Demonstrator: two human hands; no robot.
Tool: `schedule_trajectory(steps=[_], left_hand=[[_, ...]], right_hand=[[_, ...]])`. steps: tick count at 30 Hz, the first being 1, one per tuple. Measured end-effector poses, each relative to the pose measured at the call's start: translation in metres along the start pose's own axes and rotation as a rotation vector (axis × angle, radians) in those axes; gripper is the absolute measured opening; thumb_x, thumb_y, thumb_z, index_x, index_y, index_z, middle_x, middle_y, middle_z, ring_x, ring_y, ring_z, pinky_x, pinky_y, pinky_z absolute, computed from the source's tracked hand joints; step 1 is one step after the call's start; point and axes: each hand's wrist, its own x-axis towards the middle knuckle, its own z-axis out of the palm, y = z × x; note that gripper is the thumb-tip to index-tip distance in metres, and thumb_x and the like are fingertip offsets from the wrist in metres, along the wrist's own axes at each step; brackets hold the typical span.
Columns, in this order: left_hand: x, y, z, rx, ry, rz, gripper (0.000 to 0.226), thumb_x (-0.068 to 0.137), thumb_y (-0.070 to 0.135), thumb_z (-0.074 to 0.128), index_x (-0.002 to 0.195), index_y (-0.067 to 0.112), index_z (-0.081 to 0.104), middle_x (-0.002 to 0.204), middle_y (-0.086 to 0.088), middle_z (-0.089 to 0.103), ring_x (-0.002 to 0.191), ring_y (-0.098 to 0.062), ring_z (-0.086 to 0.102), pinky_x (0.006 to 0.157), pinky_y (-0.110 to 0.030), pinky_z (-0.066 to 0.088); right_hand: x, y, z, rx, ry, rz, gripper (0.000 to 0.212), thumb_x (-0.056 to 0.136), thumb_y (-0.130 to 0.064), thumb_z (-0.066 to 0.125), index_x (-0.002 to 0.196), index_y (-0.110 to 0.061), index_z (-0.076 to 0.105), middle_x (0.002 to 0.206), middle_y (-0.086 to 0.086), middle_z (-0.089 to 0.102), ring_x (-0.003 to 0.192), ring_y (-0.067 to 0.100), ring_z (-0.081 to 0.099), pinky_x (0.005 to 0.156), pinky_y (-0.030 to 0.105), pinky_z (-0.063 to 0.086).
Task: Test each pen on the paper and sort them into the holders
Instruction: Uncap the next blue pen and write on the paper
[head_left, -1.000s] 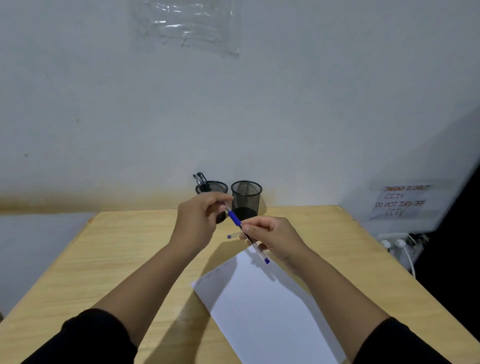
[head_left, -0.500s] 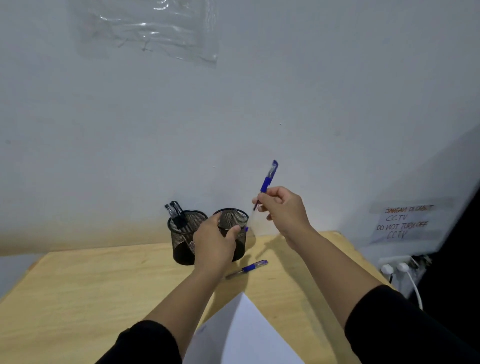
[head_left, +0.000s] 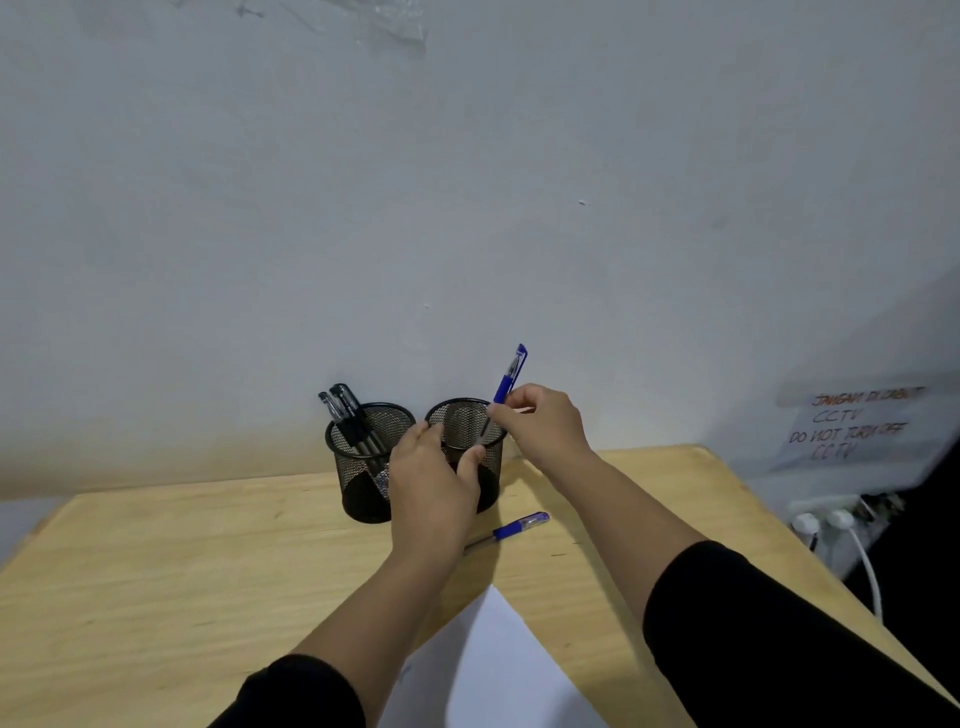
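Two black mesh holders stand by the wall. The left holder (head_left: 363, 467) contains a few black pens (head_left: 345, 415). My left hand (head_left: 434, 483) grips the front of the right holder (head_left: 467, 426). My right hand (head_left: 540, 423) pinches a blue pen (head_left: 511, 376) at that holder's right rim, cap end up, its lower end inside the mesh. A second blue pen (head_left: 511, 529) lies on the wooden table (head_left: 156, 571) in front of the holders. The white paper (head_left: 493, 670) lies near me between my forearms.
The wall rises right behind the holders. At the right, beyond the table's edge, hangs a taped paper notice (head_left: 852, 426) above white plugs and a cable (head_left: 831, 525).
My right hand has lowered the blue pen from above the right holder until its tip is inside. My left hand stays on that holder. The view has tilted down slightly.
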Motion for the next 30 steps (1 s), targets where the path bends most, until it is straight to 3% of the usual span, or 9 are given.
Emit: schedule_trajectory(steps=[7, 11, 14, 18, 22, 26, 30], left_hand=[[0.0, -0.002, -0.001, 0.012, 0.003, 0.047, 0.054, 0.084, 0.032, 0.062, 0.129, 0.004, 0.049, 0.134, -0.014, 0.052, 0.129, -0.024, 0.043, 0.108, -0.029, 0.028], [-0.009, -0.006, -0.006, -0.054, 0.025, 0.072, 0.05, 0.084, 0.026, 0.061, 0.129, 0.01, 0.045, 0.123, -0.009, 0.058, 0.118, -0.024, 0.051, 0.1, -0.03, 0.036], [-0.022, -0.016, -0.007, -0.117, 0.027, 0.062, 0.043, 0.084, 0.022, 0.06, 0.123, 0.011, 0.046, 0.116, -0.007, 0.057, 0.111, -0.023, 0.052, 0.096, -0.033, 0.042], [-0.043, -0.036, -0.004, 0.012, -0.079, 0.062, 0.033, 0.083, 0.02, 0.062, 0.113, 0.012, 0.053, 0.11, -0.008, 0.059, 0.106, -0.023, 0.053, 0.087, -0.032, 0.042], [-0.047, -0.049, -0.001, 0.155, -0.228, 0.041, 0.017, 0.083, 0.02, 0.062, 0.099, 0.016, 0.065, 0.096, -0.004, 0.064, 0.089, -0.018, 0.056, 0.069, -0.025, 0.039], [-0.046, -0.055, 0.0, 0.181, -0.26, 0.057, 0.012, 0.085, 0.02, 0.059, 0.092, 0.02, 0.069, 0.091, -0.001, 0.066, 0.092, -0.017, 0.056, 0.071, -0.026, 0.043], [-0.047, -0.057, -0.001, 0.165, -0.265, 0.066, 0.013, 0.086, 0.015, 0.057, 0.089, 0.019, 0.069, 0.091, -0.002, 0.066, 0.089, -0.017, 0.055, 0.072, -0.028, 0.045]], right_hand=[[-0.008, 0.009, -0.006, 0.001, 0.019, 0.028, 0.03, 0.084, -0.026, 0.063, 0.112, -0.014, 0.065, 0.114, 0.001, 0.066, 0.099, 0.014, 0.056, 0.09, 0.027, 0.042], [-0.02, 0.022, -0.013, -0.03, 0.005, 0.04, 0.031, 0.089, -0.023, 0.056, 0.119, -0.015, 0.062, 0.12, 0.002, 0.064, 0.107, 0.015, 0.057, 0.089, 0.024, 0.04], [-0.033, 0.042, -0.015, -0.138, -0.03, 0.056, 0.031, 0.09, -0.018, 0.053, 0.12, -0.017, 0.061, 0.12, 0.001, 0.063, 0.097, 0.014, 0.055, 0.078, 0.02, 0.038], [-0.05, 0.072, -0.013, -0.303, -0.16, 0.082, 0.036, 0.089, -0.015, 0.055, 0.125, -0.018, 0.058, 0.125, 0.001, 0.061, 0.101, 0.017, 0.056, 0.08, 0.022, 0.041], [-0.053, 0.085, -0.01, -0.426, -0.171, 0.045, 0.033, 0.087, -0.017, 0.058, 0.12, -0.02, 0.063, 0.119, 0.004, 0.061, 0.106, 0.017, 0.054, 0.088, 0.024, 0.044], [-0.054, 0.089, -0.007, -0.451, -0.14, 0.017, 0.023, 0.086, -0.019, 0.062, 0.108, -0.021, 0.067, 0.111, 0.002, 0.059, 0.093, 0.011, 0.049, 0.078, 0.023, 0.043], [-0.057, 0.087, -0.009, -0.451, -0.162, 0.015, 0.015, 0.087, -0.021, 0.062, 0.102, -0.021, 0.064, 0.106, 0.001, 0.058, 0.093, 0.011, 0.047, 0.077, 0.022, 0.042]])
